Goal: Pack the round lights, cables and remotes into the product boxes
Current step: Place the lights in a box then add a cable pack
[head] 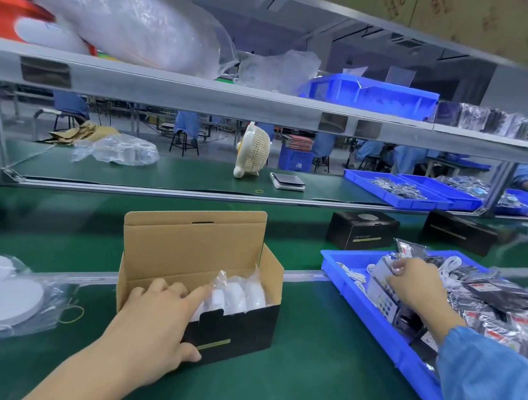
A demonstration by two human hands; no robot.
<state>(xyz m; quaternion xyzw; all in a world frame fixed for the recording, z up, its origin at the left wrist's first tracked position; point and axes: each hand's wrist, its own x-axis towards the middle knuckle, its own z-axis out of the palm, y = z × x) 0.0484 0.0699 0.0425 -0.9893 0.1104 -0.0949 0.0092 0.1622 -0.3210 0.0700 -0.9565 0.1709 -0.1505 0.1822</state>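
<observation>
Stretching across the whole lower scene, the green matted tabletop carries everything the job needs. On its right sits the long blue plastic tray, heaped with bagged black remotes and coiled white cables. In the middle stands the open black-and-brown cardboard product box, lid flap upright, with several bagged white round lights already standing on edge in its right half; the left part of the box looks unfilled, though the hand hides some of it. Two closed black boxes sit further back on the belt, which suggests finished units, though I cannot confirm their contents. A loose pile of bagged round white discs waits at the left edge. So this box seems part-way done: lights in, cable and remote apparently still to come.

The left hand steadies the box at its near left corner, thumb pressed on the black front wall, fingers laid fairly straight over the rim and touching the bagged lights. The right hand, in a blue sleeve, reaches into the tray with fingers curled, pinching a small pale bagged item whose kind is too blurred to tell.
</observation>
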